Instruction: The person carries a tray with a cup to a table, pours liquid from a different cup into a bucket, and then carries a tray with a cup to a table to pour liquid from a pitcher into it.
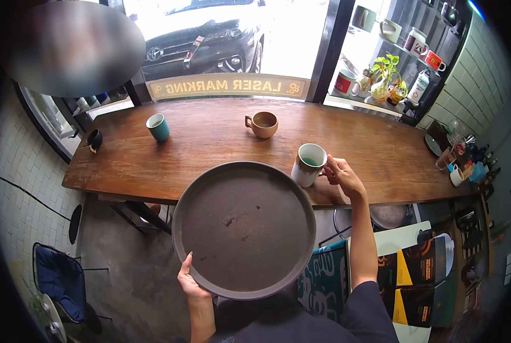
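My left hand (192, 280) grips the lower left rim of a round dark brown serving tray (244, 228), its thumb over the edge and the other fingers hidden underneath. Nothing but a few dark marks shows on the tray. At the tray's upper right, my right hand (342, 174) has its fingers closed on the handle of a tall white and brown mug (308, 168). The mug is upright near the table's front edge, with a greenish inside. Farther back stand a tan mug (264, 124) and a teal cup (158, 128).
A long wooden table (209, 140) runs below the window. A small black cup (94, 140) stands at its left end; a white mug (456, 175) and other items crowd the right end. Shelves of mugs (390, 30) hang at upper right. A blue-cushioned chair (61, 280) stands lower left.
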Tool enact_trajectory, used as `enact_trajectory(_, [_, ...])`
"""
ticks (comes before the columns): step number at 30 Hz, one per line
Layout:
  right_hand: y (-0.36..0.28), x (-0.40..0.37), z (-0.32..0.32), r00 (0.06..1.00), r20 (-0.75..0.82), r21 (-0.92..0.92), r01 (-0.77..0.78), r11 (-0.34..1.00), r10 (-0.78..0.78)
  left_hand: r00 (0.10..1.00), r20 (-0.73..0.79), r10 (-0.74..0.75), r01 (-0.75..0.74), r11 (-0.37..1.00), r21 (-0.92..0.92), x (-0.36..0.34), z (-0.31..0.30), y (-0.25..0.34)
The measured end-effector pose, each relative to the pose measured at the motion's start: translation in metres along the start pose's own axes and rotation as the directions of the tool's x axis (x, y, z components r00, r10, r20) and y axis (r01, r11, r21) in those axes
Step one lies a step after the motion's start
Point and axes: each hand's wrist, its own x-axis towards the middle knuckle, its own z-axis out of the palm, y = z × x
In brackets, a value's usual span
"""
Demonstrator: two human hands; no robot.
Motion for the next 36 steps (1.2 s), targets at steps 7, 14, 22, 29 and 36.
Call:
enact_trajectory(7, [0.008,-0.019,0.037,0.995,-0.054,0.032,0.080,0.996,-0.078,0.996,-0.080,0.044,-0.046,0.999,-0.017,-0.014,-0.028,0.027])
enact_trajectory(14, [-0.016,-0.038,0.125,0.990,-0.004,0.051,0.142,0.989,-0.142,0.992,-0.080,0.095,-0.102,0.991,-0.086,-0.056,-0.066,0.076])
enact_trajectory(22, [-0.015,-0.049,0.296,0.943,0.317,0.221,0.030,0.975,-0.101,0.922,-0.171,0.347,-0.367,0.924,-0.106,-0.121,-0.137,0.132])
enact_trajectory(29, [0.035,-0.041,0.444,0.774,0.627,0.151,-0.006,0.988,-0.091,0.736,-0.381,0.560,-0.636,0.764,-0.107,-0.159,-0.203,0.149])
enact_trajectory(36, [0.066,-0.031,0.563,0.518,0.855,-0.023,-0.023,0.999,0.031,0.428,-0.609,0.668,-0.795,0.599,0.097,-0.175,-0.228,0.174])
